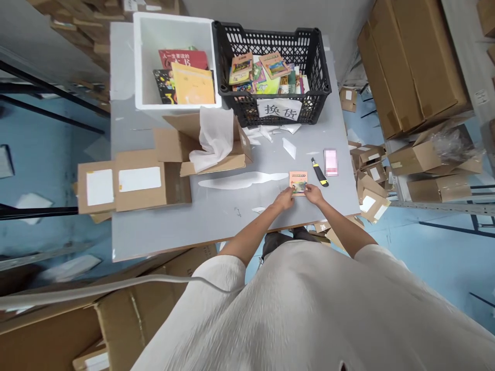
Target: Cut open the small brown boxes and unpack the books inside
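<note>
A small orange book [298, 178] with a picture on its cover lies at the front edge of the grey table, between my two hands. My left hand [285, 198] grips its lower left side, fingers closed at the edge. On the lower right side, my right hand [313, 194] pinches the book in the same way. A black and yellow box cutter [319, 172] rests just right of the book, beside a pink-screened phone [330, 162]. To the left stretches a long torn strip of white paper [247, 180].
Behind stand a black plastic crate [274, 116] of books with a paper sign and a white foam box [141, 67] holding books. An opened cardboard box [216, 166] with white wrapping and closed cartons [143, 196] sit left. Paper scraps [289, 148] lie mid-table.
</note>
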